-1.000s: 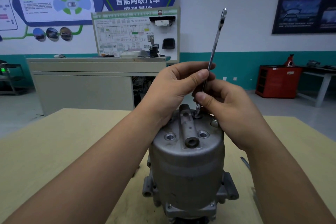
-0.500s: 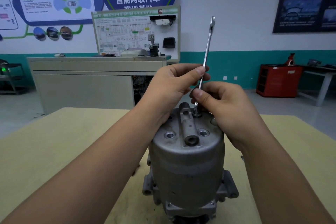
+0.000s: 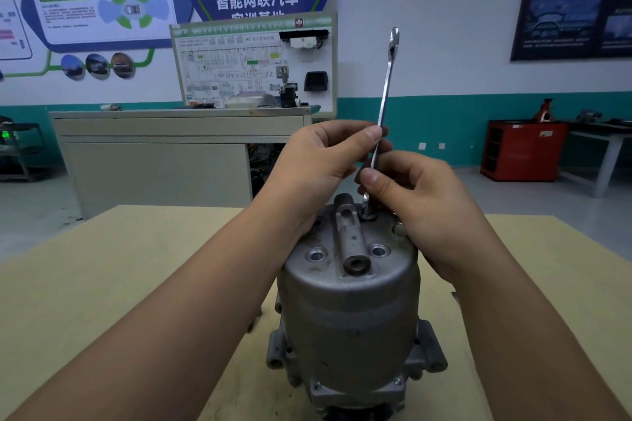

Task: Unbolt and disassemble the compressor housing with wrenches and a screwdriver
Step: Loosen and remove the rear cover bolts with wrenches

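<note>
On the pale wooden surface (image 3: 102, 267) the compressor (image 3: 349, 318) stands on end close to the person, with its domed cap uppermost. A slim wrench (image 3: 386, 85) rises almost upright from a bolt (image 3: 368, 215) at the far right of the cap, just beside the raised centre lug (image 3: 349, 239). The left grip (image 3: 318, 164) pinches the shaft between thumb and fingers. The right grip (image 3: 420, 202) pinches it lower, just above the bolt. The step looks like spinning a loosened bolt out. Doing it well likely means keeping the wrench head squarely seated, twirling the shaft lightly, and catching the bolt as it comes free.
</note>
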